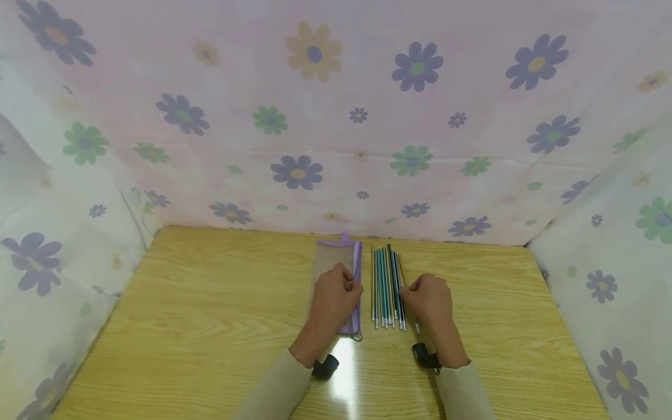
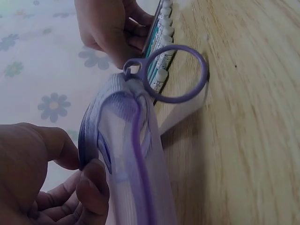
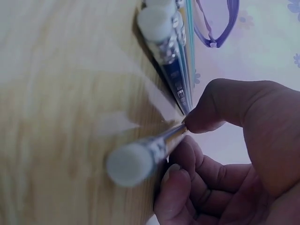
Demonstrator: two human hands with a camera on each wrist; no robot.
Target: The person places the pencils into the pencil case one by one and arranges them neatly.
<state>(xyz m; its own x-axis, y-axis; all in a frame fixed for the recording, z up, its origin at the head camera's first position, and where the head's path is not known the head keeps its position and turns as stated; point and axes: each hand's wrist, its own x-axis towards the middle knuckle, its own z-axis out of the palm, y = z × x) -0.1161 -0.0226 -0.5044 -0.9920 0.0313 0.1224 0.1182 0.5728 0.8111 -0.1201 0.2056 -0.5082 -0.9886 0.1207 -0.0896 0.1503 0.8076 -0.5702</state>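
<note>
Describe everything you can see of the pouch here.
The pouch is a long rectangle with a pale, seemingly see-through body and purple trim. Its zip, along the right side, is open; a ring is at the near end, a small tab at the far end. It lies lengthwise on the table, left of the pencils and apart from them. The left grip pinches one edge of the opening. Whether anything is inside is unclear.

Left of the row of pencils (image 1: 382, 286), on its near side, a long, pale beige left sleeve (image 1: 278, 388) ends in a plain cuff. Right of the pencils, the right sleeve (image 1: 463, 392) matches. Small black wrist devices, left (image 1: 326, 367) and right (image 1: 423, 355), have bent, rounded bodies.
</note>
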